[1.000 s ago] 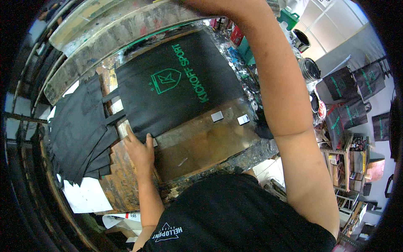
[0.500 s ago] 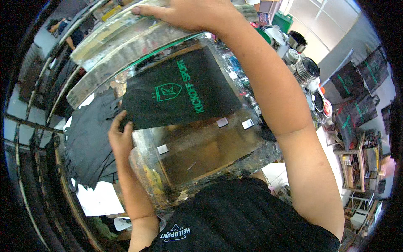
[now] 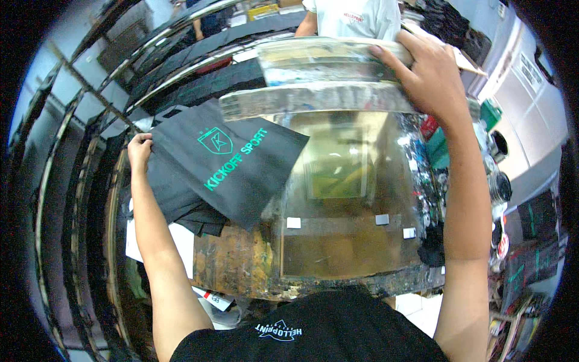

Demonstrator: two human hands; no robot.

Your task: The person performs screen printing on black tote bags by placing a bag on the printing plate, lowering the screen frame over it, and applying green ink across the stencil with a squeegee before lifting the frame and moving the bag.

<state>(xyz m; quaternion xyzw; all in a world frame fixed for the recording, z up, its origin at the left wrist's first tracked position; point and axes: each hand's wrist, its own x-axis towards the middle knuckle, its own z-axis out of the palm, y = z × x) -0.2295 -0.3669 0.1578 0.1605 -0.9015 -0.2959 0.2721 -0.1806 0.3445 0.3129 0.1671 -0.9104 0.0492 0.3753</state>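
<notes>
My left hand (image 3: 140, 151) pinches the far left corner of a black fabric piece (image 3: 241, 166) with a green shield and lettering printed on it. The piece hangs slanted over a pile of dark fabric (image 3: 175, 202), its right corner reaching over the edge of the flat printing board (image 3: 344, 247). My right hand (image 3: 431, 75) grips the raised, paint-stained wooden screen frame (image 3: 319, 99) near its right end, thumb on the near side. Three small pale tabs, one of them a white tab (image 3: 294, 222), sit on the brownish, shiny board.
Slatted drying racks (image 3: 78, 211) stand along the left and behind. Across the table is a person in a white shirt (image 3: 356, 21). Tins (image 3: 499, 187) and a green container (image 3: 491, 113) crowd the right side. White paper (image 3: 175, 247) lies under the pile.
My left hand has carried the printed fabric off the board, leftward onto the pile's area. My right hand is still at the raised frame. The view has turned, bringing the other person into sight.
</notes>
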